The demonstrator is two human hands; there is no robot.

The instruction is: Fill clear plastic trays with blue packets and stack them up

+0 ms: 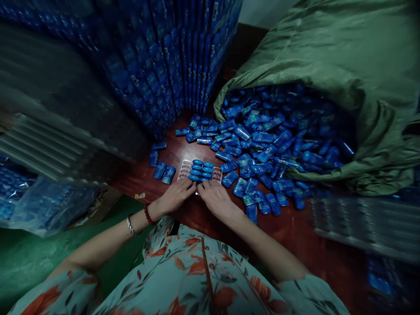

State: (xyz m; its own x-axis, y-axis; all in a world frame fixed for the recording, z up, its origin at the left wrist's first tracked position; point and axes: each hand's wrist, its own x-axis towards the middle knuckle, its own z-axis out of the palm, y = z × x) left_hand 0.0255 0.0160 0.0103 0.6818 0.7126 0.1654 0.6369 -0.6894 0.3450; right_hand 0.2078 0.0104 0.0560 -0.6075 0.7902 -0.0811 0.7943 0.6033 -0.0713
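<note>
A clear plastic tray (186, 168) with moulded hollows lies on the table in front of me. Its middle hollows hold two columns of small blue packets (207, 165), while hollows on both sides show no packet. My left hand (177, 192) rests at the tray's near edge, fingers bent and together at the nearest packets. From the right, my right hand (216, 199) meets it there, its fingers curled over the same near row. The fingers partly hide the packets under them.
A green cloth sack (328, 52) spills loose blue packets (262, 168) over the reddish table (203, 218). Filled blue trays (193, 57) stand stacked at the back. Clear empty trays are stacked at the left (49, 140) and right (364, 223). Several single packets (159, 169) lie left of my tray.
</note>
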